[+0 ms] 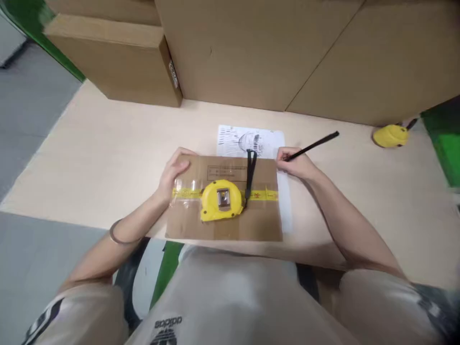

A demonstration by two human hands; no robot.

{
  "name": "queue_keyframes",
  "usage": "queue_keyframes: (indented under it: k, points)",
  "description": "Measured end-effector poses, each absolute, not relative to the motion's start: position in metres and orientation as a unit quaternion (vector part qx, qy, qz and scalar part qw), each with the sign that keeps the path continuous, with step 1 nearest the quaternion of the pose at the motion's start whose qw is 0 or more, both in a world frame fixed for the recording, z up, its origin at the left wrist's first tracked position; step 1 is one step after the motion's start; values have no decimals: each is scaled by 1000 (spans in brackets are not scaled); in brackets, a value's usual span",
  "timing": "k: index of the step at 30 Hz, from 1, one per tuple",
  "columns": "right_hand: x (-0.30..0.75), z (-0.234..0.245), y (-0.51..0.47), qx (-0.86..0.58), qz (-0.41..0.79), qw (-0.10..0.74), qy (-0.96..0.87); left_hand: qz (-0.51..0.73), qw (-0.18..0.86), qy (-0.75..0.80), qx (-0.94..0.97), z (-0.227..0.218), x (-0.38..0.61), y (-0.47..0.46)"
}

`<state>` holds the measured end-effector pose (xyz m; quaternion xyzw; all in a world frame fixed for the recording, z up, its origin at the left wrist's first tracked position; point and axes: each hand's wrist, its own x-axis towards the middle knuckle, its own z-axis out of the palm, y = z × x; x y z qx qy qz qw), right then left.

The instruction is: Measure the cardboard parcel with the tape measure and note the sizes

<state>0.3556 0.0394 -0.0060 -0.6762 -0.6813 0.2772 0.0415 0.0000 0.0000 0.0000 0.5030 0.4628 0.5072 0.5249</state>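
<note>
1. "adidas" is on the grey shirt (233,297), with the brand's logo (164,336) under it, partly cut off.
2. The cardboard box (201,227) bears a framed print (227,173) and yellow tape (265,195) with red marks; both too blurred to read.
3. Dark marks on the paper sheet (232,139): illegible.
4. The standing carton (115,67) has a white label (173,74), also illegible.

Pale wood-look table (89,158) spans the middle, 9 to 4 o'clock. Tall cardboard panels (377,62) back it from 12 to 2, dark seam (325,57) between 1 and 2. Smaller carton (108,62) at 10, beside them. Grey floor (39,268) 8 to 10. Green strip (61,50) at 10. Green patch (449,158) at 3, blurred. Light soft.
</note>
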Motion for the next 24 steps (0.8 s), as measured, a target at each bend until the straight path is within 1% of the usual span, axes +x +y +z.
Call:
queue_keyframes:
  k: [4,7,10,12,13,14,16,18,19,20,21,24]
  points:
    - [359,3,34,-711,225,18,-666,494,525,454,524,-5,-3,1]
    - [356,10,31,-729,168,-26,-663,481,516,452,546,-9,-5,2]
    - [351,19,29,-735,129,-52,-664,511,504,411,562,-7,-11,1]
    - [346,31,27,-739,105,-44,-664,548,496,372,561,-4,-19,-2]
    - [343,39,25,-740,89,-23,-667,562,492,359,560,-1,-23,-4]
    - [338,47,23,-733,76,18,-675,568,488,352,561,0,-28,-7]
    - [325,62,15,-673,69,148,-721,562,484,348,574,1,-35,-15]
    - [307,74,4,-534,92,269,-796,536,497,344,590,-1,-37,-23]
    - [296,78,-1,-453,102,298,-834,520,510,343,594,-4,-36,-26]
    - [286,80,-7,-385,109,297,-867,507,524,343,592,-6,-34,-29]
    - [276,82,-13,-337,114,276,-893,499,537,343,587,-7,-32,-31]
    - [256,82,-26,-302,163,193,-919,492,560,337,574,-7,-25,-34]
